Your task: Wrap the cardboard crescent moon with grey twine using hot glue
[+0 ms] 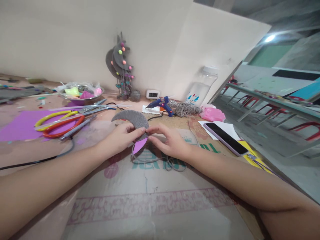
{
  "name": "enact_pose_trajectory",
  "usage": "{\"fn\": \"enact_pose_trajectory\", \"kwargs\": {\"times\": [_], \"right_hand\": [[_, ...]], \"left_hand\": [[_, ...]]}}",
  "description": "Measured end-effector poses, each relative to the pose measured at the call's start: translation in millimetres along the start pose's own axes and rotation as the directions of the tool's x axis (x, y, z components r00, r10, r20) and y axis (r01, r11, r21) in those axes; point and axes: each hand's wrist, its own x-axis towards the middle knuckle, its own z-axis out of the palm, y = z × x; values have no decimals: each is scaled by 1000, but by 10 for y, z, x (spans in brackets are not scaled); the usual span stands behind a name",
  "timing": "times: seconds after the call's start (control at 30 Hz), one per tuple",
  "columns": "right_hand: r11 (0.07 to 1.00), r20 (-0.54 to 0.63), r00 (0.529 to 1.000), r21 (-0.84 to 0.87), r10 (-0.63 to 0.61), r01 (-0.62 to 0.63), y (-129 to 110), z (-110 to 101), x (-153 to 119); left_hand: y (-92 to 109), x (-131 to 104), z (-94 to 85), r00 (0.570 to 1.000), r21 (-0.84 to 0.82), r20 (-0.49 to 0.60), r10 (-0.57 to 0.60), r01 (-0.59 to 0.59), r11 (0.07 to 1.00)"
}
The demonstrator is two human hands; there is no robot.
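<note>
**Close, even turns at the crescent's tip**

We hold the crescent (133, 118) above the surface (120, 186), left hand (125, 135) pinching its grey winding near the bare purple tip (140, 145). Our right hand's (172, 141) fingers curl at its edge; whether they grip yarn (147, 162), we cannot tell. Snug turns want steady tension and untangled loops.

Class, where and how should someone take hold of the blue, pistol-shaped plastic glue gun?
Probably grip the glue gun by its handle, coming from the near right: the handle slants nearer and rightward, while the nozzle points left, away from the fingers.
</note>
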Motion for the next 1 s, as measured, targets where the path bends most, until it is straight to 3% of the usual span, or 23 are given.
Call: {"fn": "enact_pose_trajectory", "kwargs": {"times": [0.3,0.53,1.0], "right_hand": [[998,1,1000,-68,-3,3,31,24,-11],[982,-40,996,-174,-82,74,63,47,-18],[985,-46,996,-158,-74,66,62,54,-14]], "left_hand": [[7,-4,-14,1000,51,14,-4,3,999],[53,4,-16,999,68,24,-22,20,997],[109,-25,-23,999,-20,5,-41,41,999]]}}
